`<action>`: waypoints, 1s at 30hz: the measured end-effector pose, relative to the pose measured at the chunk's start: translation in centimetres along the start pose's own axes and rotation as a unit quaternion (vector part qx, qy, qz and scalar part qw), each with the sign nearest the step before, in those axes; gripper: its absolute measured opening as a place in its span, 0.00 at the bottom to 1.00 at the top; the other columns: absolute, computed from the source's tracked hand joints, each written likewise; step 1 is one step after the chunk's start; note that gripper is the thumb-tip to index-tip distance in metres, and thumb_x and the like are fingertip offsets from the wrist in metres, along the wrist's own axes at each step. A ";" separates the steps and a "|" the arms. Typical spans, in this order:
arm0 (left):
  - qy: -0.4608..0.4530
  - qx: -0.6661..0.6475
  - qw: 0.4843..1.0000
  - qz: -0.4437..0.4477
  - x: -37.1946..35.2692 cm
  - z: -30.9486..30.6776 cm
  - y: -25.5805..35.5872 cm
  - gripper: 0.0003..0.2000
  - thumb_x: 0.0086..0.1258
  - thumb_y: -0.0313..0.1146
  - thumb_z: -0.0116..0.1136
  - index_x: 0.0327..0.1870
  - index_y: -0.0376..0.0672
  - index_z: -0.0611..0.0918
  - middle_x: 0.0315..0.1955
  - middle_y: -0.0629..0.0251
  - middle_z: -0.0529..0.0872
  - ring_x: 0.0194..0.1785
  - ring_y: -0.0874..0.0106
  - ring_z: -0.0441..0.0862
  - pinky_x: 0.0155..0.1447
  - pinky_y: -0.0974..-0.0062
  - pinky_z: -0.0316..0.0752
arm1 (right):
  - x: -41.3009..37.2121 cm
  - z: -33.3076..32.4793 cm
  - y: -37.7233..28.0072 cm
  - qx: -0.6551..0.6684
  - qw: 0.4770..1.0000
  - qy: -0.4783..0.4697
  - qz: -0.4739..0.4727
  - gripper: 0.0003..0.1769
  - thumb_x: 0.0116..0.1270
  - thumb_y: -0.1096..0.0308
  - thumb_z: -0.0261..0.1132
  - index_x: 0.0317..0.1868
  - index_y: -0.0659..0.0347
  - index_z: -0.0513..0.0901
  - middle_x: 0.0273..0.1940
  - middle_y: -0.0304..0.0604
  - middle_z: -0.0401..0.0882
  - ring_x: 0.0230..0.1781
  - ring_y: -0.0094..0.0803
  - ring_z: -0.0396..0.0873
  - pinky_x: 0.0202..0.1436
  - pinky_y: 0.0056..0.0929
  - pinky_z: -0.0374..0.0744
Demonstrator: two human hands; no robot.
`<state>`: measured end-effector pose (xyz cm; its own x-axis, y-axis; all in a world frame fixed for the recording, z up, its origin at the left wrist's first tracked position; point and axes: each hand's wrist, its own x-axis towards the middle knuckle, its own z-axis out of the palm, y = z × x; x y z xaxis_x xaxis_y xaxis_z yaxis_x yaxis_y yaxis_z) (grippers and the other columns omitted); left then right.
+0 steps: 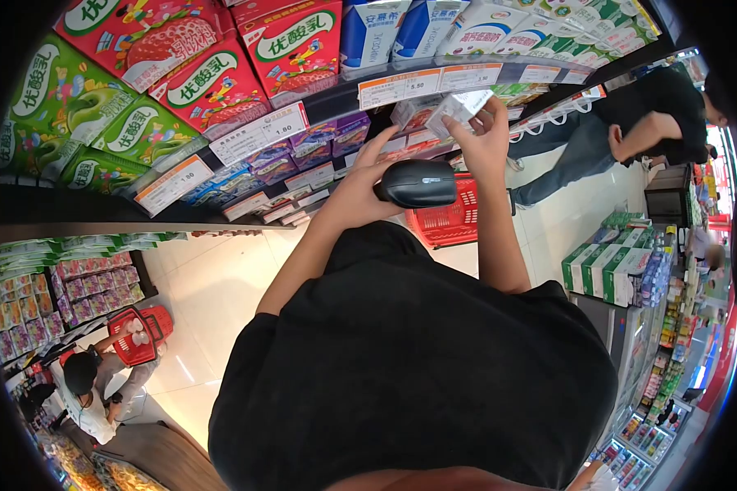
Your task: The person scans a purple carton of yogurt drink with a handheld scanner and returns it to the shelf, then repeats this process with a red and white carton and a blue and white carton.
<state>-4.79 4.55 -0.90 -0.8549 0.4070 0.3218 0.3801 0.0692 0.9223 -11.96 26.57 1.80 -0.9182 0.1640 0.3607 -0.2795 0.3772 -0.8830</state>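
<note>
My left hand (367, 190) is wrapped around a black handheld barcode scanner (420, 182), its rounded head pointing right and its fingers reaching up toward the shelf. In my right hand (485, 141) is a small white carton (458, 111), tilted, gripped between thumb and fingers just under the price labels. Beside it, a clear-looking package (415, 114) sits at the shelf opening, close to my left fingertips. A red plastic basket (446, 214) shows below and behind the scanner, between my forearms.
Red milk-drink boxes (293, 49), green boxes (37, 98) and blue cartons (371, 33) fill the upper shelf above a price-label strip (258, 135). A person in dark clothes (659, 114) stands at right. Another person (90, 385) is lower left, near a red basket (131, 344).
</note>
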 end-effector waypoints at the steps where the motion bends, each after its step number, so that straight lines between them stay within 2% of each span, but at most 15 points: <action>1: -0.007 0.052 0.999 -0.006 0.4 0.1 -0.1 0.34 0.43 0.31 0.74 0.59 0.46 0.80 0.74 0.52 0.54 0.76 0.53 0.53 0.74 0.59 0.57 | -0.4 0.0 -0.1 0.083 0.997 0.002 0.009 0.39 0.49 0.77 0.76 0.58 0.71 0.63 0.54 0.54 0.71 0.56 0.39 0.76 0.58 0.36 0.78; 3: -0.007 0.045 0.999 0.001 1.4 0.7 -0.7 0.34 0.43 0.32 0.74 0.59 0.46 0.81 0.75 0.52 0.52 0.77 0.52 0.51 0.74 0.58 0.56 | -0.9 -0.1 0.3 0.186 0.982 0.008 0.013 0.38 0.53 0.85 0.71 0.61 0.70 0.59 0.55 0.52 0.70 0.56 0.38 0.76 0.59 0.35 0.77; 7: -0.012 0.076 0.997 0.017 2.9 1.1 -2.0 0.33 0.42 0.35 0.75 0.57 0.44 0.82 0.76 0.49 0.47 0.78 0.50 0.47 0.76 0.57 0.52 | -0.9 -0.8 0.8 0.219 0.974 0.051 0.008 0.39 0.52 0.82 0.73 0.59 0.70 0.57 0.55 0.53 0.68 0.55 0.39 0.76 0.55 0.33 0.81; 10: -0.013 0.093 0.995 0.034 3.8 1.5 -3.1 0.33 0.41 0.36 0.76 0.55 0.42 0.83 0.76 0.45 0.46 0.78 0.49 0.44 0.77 0.57 0.49 | 0.3 -0.4 1.0 0.208 0.978 0.024 0.015 0.39 0.52 0.82 0.74 0.58 0.70 0.58 0.56 0.53 0.68 0.55 0.38 0.76 0.55 0.34 0.81; 12: -0.010 0.088 0.995 0.041 4.5 1.7 -3.8 0.33 0.41 0.37 0.76 0.55 0.41 0.83 0.76 0.42 0.45 0.79 0.49 0.43 0.77 0.57 0.48 | 0.5 0.3 0.2 0.183 0.982 0.037 0.015 0.39 0.52 0.80 0.74 0.59 0.70 0.58 0.55 0.54 0.70 0.55 0.38 0.76 0.55 0.34 0.81; 14: -0.012 0.099 0.994 0.048 5.0 1.7 -4.5 0.34 0.41 0.37 0.77 0.56 0.42 0.83 0.75 0.41 0.44 0.79 0.48 0.42 0.77 0.57 0.47 | 0.6 0.7 -0.9 0.156 0.985 0.027 0.062 0.39 0.53 0.79 0.74 0.60 0.71 0.58 0.55 0.54 0.72 0.55 0.40 0.77 0.55 0.35 0.81; 15: -0.012 0.099 0.994 0.048 5.2 1.6 -4.6 0.34 0.41 0.37 0.77 0.56 0.42 0.83 0.75 0.41 0.44 0.79 0.48 0.42 0.77 0.57 0.47 | 0.8 0.8 -0.7 0.114 0.992 0.039 0.043 0.39 0.52 0.73 0.76 0.58 0.72 0.62 0.52 0.55 0.76 0.52 0.39 0.79 0.53 0.35 0.80; 16: -0.017 0.086 0.995 0.041 5.3 1.6 -4.6 0.34 0.41 0.38 0.77 0.56 0.43 0.83 0.75 0.41 0.43 0.79 0.48 0.41 0.77 0.57 0.46 | 0.9 0.7 -0.7 0.113 0.992 0.040 0.043 0.39 0.52 0.73 0.76 0.58 0.72 0.62 0.52 0.55 0.76 0.52 0.39 0.79 0.53 0.35 0.80; 18: -0.025 0.069 0.997 0.036 5.5 1.8 -4.7 0.34 0.41 0.38 0.77 0.57 0.44 0.82 0.76 0.40 0.42 0.79 0.48 0.40 0.77 0.57 0.45 | 1.0 0.6 -0.8 -0.004 0.999 0.038 0.012 0.38 0.49 0.67 0.79 0.55 0.73 0.67 0.48 0.56 0.80 0.48 0.38 0.82 0.52 0.34 0.80; 19: -0.025 0.057 0.997 0.044 5.5 1.8 -4.7 0.34 0.41 0.38 0.77 0.58 0.46 0.82 0.76 0.41 0.41 0.79 0.49 0.40 0.78 0.58 0.46 | 1.0 0.6 -1.0 -0.016 0.999 0.049 0.004 0.36 0.47 0.63 0.80 0.52 0.73 0.71 0.45 0.55 0.82 0.46 0.37 0.83 0.51 0.33 0.79; 23: -0.026 0.019 0.999 0.043 5.5 2.1 -4.6 0.34 0.42 0.37 0.78 0.58 0.48 0.82 0.76 0.44 0.40 0.79 0.51 0.39 0.77 0.60 0.47 | 0.8 0.1 -2.2 -0.050 0.998 0.037 0.020 0.33 0.48 0.64 0.79 0.49 0.72 0.74 0.47 0.53 0.82 0.47 0.36 0.83 0.51 0.33 0.79; 26: -0.025 0.011 0.999 0.046 5.5 2.2 -5.2 0.34 0.43 0.35 0.77 0.58 0.46 0.82 0.77 0.44 0.40 0.80 0.53 0.39 0.77 0.61 0.47 | 1.2 0.1 -1.1 0.007 0.999 0.001 0.035 0.35 0.50 0.66 0.78 0.54 0.74 0.72 0.48 0.53 0.82 0.49 0.36 0.81 0.53 0.32 0.78; 28: -0.026 0.006 0.998 0.051 5.7 2.1 -5.5 0.34 0.43 0.32 0.77 0.59 0.44 0.81 0.77 0.45 0.41 0.80 0.55 0.39 0.77 0.62 0.47 | 1.4 0.5 -1.5 -0.088 0.996 0.005 -0.030 0.32 0.48 0.64 0.78 0.51 0.73 0.75 0.44 0.51 0.83 0.45 0.37 0.83 0.50 0.34 0.79; 29: -0.020 -0.011 0.998 0.056 5.7 2.2 -5.7 0.33 0.43 0.32 0.77 0.57 0.43 0.82 0.77 0.45 0.41 0.80 0.55 0.40 0.77 0.63 0.48 | 1.5 0.6 -1.8 -0.192 0.979 0.017 -0.073 0.29 0.46 0.63 0.78 0.45 0.71 0.79 0.40 0.51 0.84 0.41 0.38 0.84 0.47 0.34 0.79; 30: -0.015 -0.028 0.998 0.061 5.6 2.2 -5.9 0.32 0.44 0.31 0.77 0.56 0.42 0.82 0.77 0.46 0.42 0.80 0.56 0.41 0.77 0.63 0.48 | 1.5 0.9 -1.9 -0.191 0.979 0.018 -0.071 0.29 0.46 0.63 0.78 0.45 0.71 0.79 0.40 0.51 0.84 0.41 0.38 0.84 0.47 0.34 0.79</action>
<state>-11.01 8.44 -4.99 -0.7925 0.4367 0.4257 0.4591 -0.0324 0.8878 -13.07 25.31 3.76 -0.8650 0.1151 0.4884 -0.2717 0.7107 -0.6489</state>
